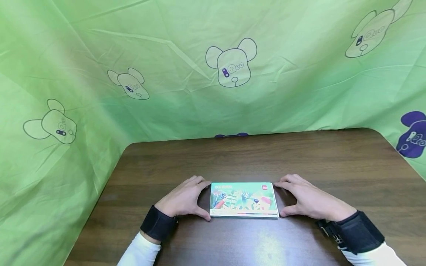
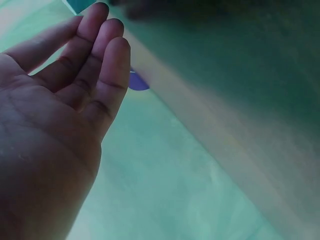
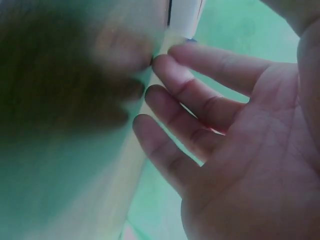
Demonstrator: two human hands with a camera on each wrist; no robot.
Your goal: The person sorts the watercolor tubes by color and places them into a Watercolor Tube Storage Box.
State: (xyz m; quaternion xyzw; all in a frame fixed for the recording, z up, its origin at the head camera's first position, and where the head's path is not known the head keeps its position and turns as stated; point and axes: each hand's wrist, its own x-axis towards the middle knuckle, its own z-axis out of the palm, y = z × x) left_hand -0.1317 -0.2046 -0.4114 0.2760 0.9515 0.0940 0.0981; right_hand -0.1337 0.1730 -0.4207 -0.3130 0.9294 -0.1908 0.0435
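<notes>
A flat box [image 1: 244,200] with a teal, flower-printed cover lies on the wooden table in the head view. At its left side is my left hand [image 1: 187,197], thumb and index finger spread, their tips at or very near the box's edge. My right hand [image 1: 307,199] mirrors this at the right side, its fingertips close to the edge; whether they touch it I cannot tell. Both hands have relaxed fingers and grip nothing. In the left wrist view, a teal corner of the box [image 2: 77,5] shows beyond the fingers. The right wrist view catches the box's pale side [image 3: 186,17].
The brown wooden table [image 1: 159,159] has rounded far corners. A green cloth [image 1: 179,107] printed with mouse-like heads hangs behind it and along its sides. Black bands [image 1: 159,223] wrap both wrists over white sleeves.
</notes>
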